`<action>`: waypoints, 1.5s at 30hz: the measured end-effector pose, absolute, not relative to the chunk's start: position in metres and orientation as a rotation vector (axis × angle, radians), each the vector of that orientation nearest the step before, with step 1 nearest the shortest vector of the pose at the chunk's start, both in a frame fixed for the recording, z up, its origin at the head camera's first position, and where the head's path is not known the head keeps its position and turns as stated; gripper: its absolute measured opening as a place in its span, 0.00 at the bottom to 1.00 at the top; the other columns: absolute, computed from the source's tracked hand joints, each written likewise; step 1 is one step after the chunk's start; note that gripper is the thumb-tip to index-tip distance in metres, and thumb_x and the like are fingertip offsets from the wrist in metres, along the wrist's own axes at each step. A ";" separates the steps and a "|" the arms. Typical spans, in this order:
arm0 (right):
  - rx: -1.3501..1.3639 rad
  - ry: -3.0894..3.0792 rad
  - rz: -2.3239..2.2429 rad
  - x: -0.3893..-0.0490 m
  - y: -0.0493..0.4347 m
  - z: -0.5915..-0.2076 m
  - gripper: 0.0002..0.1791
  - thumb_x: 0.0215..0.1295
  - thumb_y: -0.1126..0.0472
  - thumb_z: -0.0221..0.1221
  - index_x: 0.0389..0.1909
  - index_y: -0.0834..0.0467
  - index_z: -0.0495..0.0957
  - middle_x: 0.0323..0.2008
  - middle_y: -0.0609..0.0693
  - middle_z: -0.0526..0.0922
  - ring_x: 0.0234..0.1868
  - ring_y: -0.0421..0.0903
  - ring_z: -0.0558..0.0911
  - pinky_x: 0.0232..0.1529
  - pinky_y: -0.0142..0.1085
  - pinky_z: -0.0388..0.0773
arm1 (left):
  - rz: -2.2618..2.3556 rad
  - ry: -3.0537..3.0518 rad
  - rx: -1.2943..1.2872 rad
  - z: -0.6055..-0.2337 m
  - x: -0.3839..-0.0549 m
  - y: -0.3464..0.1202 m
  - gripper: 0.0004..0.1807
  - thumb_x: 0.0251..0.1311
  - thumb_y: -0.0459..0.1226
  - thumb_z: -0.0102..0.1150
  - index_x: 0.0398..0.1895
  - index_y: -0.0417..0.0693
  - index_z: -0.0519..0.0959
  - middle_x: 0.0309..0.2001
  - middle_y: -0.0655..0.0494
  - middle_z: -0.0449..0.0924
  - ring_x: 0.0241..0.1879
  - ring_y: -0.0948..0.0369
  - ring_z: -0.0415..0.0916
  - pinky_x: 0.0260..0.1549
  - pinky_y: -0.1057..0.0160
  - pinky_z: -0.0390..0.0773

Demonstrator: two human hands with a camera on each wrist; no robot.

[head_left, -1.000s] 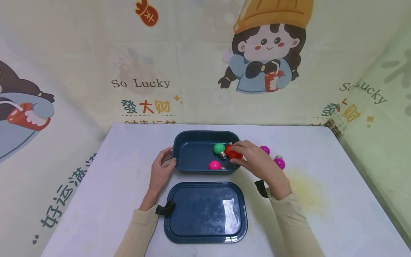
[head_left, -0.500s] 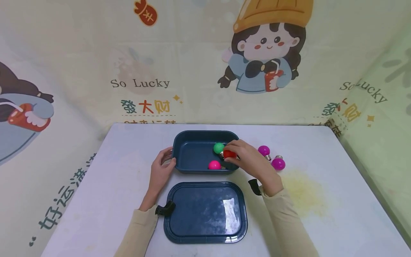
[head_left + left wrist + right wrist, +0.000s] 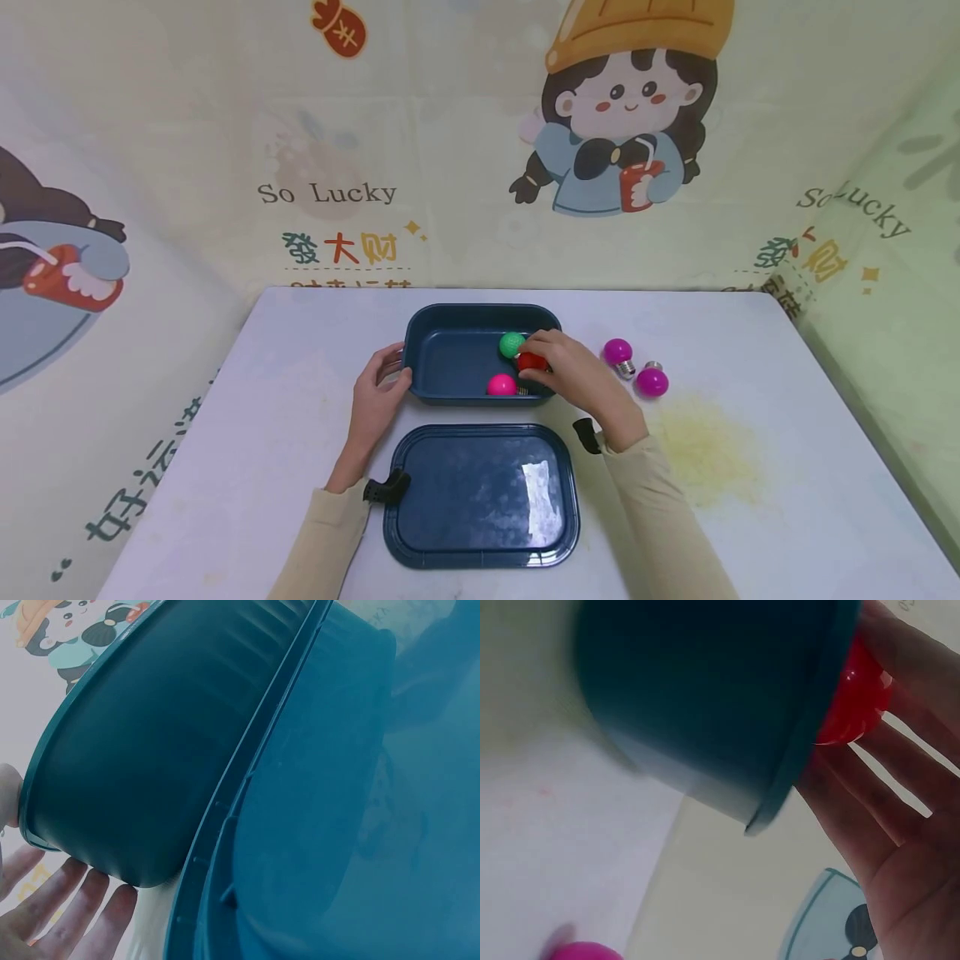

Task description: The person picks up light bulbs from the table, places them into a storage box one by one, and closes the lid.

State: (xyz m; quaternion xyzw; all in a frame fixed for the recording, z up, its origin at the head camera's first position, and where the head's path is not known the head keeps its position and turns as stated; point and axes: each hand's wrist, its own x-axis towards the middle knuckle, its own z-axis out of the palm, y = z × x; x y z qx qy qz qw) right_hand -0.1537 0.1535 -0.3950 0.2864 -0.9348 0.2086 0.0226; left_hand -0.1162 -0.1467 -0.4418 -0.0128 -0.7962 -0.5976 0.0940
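Observation:
A dark blue plastic box (image 3: 450,402) stands on the table with light bulbs inside. My left hand (image 3: 375,392) holds its left end, thumb near the front corner and fingers against the outer wall, as the left wrist view (image 3: 71,915) also shows. Over the right end of the box, my right hand (image 3: 577,371) holds a round red bulb (image 3: 531,362) between thumb and fingers. In the right wrist view the red bulb (image 3: 859,694) shows behind the rim. A green bulb (image 3: 512,344) and a pink bulb (image 3: 502,384) lie in the right part of the box.
Two purple bulbs (image 3: 618,351) lie on the white table (image 3: 750,375) to the right of the box. A dark blue lid (image 3: 480,496) lies flat in front of the box. A patterned cloth backdrop (image 3: 450,150) rises behind the table.
My right hand has moved a little left and further over the box with the red bulb, uncovering more of the purple bulbs. The left hand and box have stayed put.

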 end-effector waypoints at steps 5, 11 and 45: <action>0.924 -2.893 0.660 -0.156 0.152 -0.400 0.22 0.55 0.57 0.73 0.51 0.60 0.83 0.45 0.54 0.82 0.47 0.50 0.79 0.45 0.41 0.83 | -1.778 -2.350 -0.041 -0.442 -0.116 -0.146 0.24 0.66 0.30 0.58 0.65 0.37 0.72 0.59 0.37 0.76 0.59 0.44 0.76 0.45 0.72 0.76; 0.935 -2.903 0.619 -0.158 0.149 -0.405 0.21 0.57 0.57 0.72 0.50 0.60 0.84 0.45 0.54 0.82 0.46 0.49 0.79 0.47 0.40 0.82 | -1.779 -2.341 -0.051 -0.442 -0.116 -0.145 0.24 0.65 0.29 0.58 0.65 0.36 0.72 0.59 0.36 0.76 0.59 0.43 0.76 0.45 0.75 0.75; 0.946 -2.974 0.512 -0.169 0.137 -0.418 0.19 0.59 0.57 0.70 0.49 0.60 0.84 0.45 0.53 0.84 0.49 0.50 0.80 0.51 0.42 0.80 | -1.778 -2.345 -0.043 -0.443 -0.117 -0.145 0.24 0.66 0.30 0.58 0.65 0.36 0.72 0.59 0.37 0.77 0.59 0.45 0.76 0.45 0.76 0.75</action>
